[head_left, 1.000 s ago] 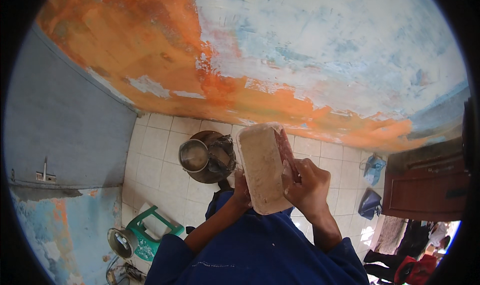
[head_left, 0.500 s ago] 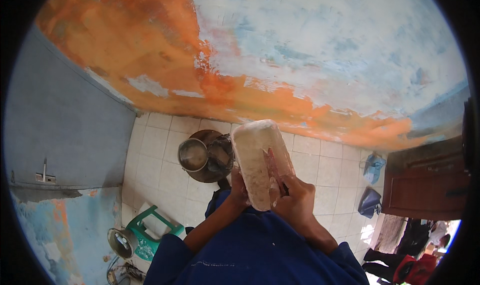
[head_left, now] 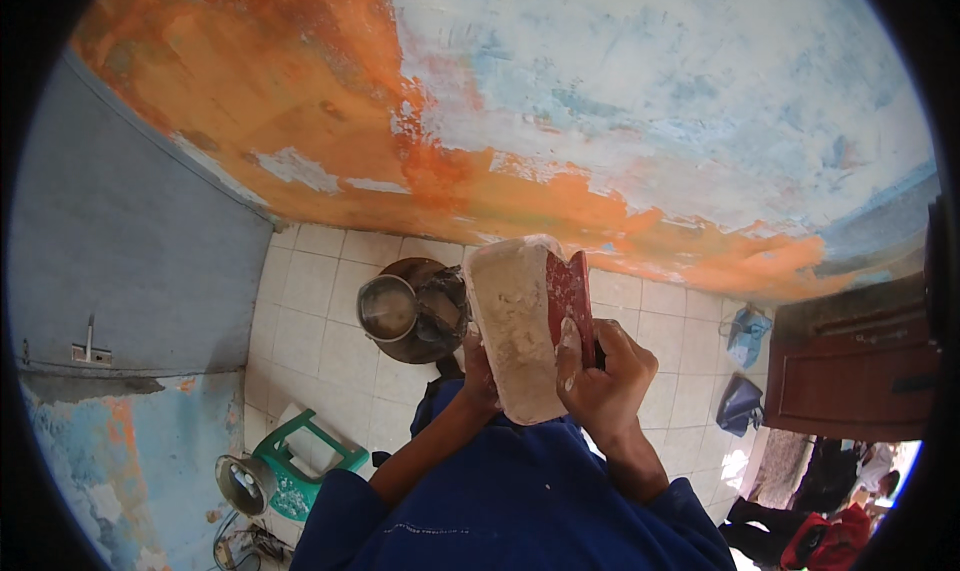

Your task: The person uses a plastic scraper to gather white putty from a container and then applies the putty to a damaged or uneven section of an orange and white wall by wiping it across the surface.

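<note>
An oblong plastic tub (head_left: 512,351) coated with pale beige paste is held in front of me. My left hand (head_left: 477,371) grips its left side. My right hand (head_left: 610,376) is closed on a red scraper (head_left: 562,286) with dried paste on it, which lies against the tub's right side. My right thumb is whitened with paste and rests on the scraper. Just beyond my left hand, on the floor, a round dark base (head_left: 405,346) carries a metal pot (head_left: 388,306) and a dark crumpled material (head_left: 440,309).
A patchy orange and pale wall (head_left: 630,111) rises ahead; a grey door (head_left: 130,221) is left. A green plastic stool (head_left: 335,463) with a metal bowl (head_left: 242,486) beside it stands lower left. Blue bags (head_left: 740,401), a wooden door (head_left: 850,361) and people (head_left: 830,536) are at the right.
The tub has risen slightly and shifted left. My right hand with the red scraper moved left into the tub, then back rightward to its edge, where more of the red blade now shows.
</note>
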`<action>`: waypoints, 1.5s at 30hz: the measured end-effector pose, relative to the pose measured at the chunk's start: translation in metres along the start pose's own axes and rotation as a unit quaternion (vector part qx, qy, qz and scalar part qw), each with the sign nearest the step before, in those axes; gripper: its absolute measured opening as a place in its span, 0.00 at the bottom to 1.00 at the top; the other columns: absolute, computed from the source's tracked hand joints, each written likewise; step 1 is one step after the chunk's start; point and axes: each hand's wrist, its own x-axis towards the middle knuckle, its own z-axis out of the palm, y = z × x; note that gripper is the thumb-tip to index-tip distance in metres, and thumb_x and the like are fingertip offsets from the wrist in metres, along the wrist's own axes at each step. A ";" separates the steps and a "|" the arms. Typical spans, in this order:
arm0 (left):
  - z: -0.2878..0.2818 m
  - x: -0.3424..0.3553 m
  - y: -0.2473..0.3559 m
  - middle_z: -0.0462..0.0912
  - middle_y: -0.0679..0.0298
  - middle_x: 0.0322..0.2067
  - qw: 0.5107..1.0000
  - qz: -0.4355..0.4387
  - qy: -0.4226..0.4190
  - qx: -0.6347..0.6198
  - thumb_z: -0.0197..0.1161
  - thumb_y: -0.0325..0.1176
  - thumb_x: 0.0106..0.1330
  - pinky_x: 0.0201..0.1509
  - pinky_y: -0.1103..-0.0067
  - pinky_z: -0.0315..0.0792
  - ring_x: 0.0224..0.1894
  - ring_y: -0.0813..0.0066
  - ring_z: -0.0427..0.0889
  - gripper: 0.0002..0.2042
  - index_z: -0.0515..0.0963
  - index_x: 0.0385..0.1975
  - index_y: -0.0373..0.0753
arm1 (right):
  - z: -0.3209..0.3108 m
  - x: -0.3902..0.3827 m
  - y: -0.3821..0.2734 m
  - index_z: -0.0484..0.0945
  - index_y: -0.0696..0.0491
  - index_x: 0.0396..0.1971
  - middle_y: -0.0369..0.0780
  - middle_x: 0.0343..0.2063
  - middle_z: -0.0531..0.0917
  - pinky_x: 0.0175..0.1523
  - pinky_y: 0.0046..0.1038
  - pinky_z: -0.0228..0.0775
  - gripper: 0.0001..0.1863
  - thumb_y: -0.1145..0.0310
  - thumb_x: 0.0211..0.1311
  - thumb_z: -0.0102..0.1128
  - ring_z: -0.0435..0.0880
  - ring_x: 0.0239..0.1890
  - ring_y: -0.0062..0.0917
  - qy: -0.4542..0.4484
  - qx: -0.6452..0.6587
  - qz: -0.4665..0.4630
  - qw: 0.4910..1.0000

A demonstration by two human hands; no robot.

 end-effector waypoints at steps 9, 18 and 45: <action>-0.007 -0.001 -0.009 0.73 0.56 0.54 0.995 0.007 0.022 -0.100 0.41 0.60 0.67 0.58 0.66 0.73 0.53 0.62 0.77 0.32 0.63 0.60 0.40 | 0.005 -0.021 0.006 0.79 0.57 0.24 0.42 0.17 0.78 0.21 0.31 0.71 0.05 0.77 0.45 0.65 0.79 0.15 0.34 -0.152 0.026 -0.106 0.982; -0.018 -0.001 -0.006 0.61 0.59 0.64 0.979 0.017 -0.132 -0.154 0.35 0.67 0.64 0.69 0.65 0.57 0.65 0.62 0.62 0.38 0.55 0.67 0.46 | -0.018 -0.014 -0.006 0.76 0.61 0.18 0.39 0.08 0.70 0.18 0.22 0.58 0.09 0.74 0.51 0.65 0.66 0.12 0.15 -0.100 0.025 0.104 0.989; -0.016 -0.003 -0.018 0.66 0.57 0.60 0.971 -0.032 -0.118 -0.205 0.32 0.64 0.66 0.64 0.65 0.65 0.60 0.62 0.70 0.36 0.57 0.66 0.43 | -0.016 -0.015 0.011 0.74 0.60 0.18 0.44 0.12 0.74 0.19 0.28 0.64 0.07 0.79 0.48 0.64 0.74 0.12 0.33 -0.075 -0.049 -0.002 0.996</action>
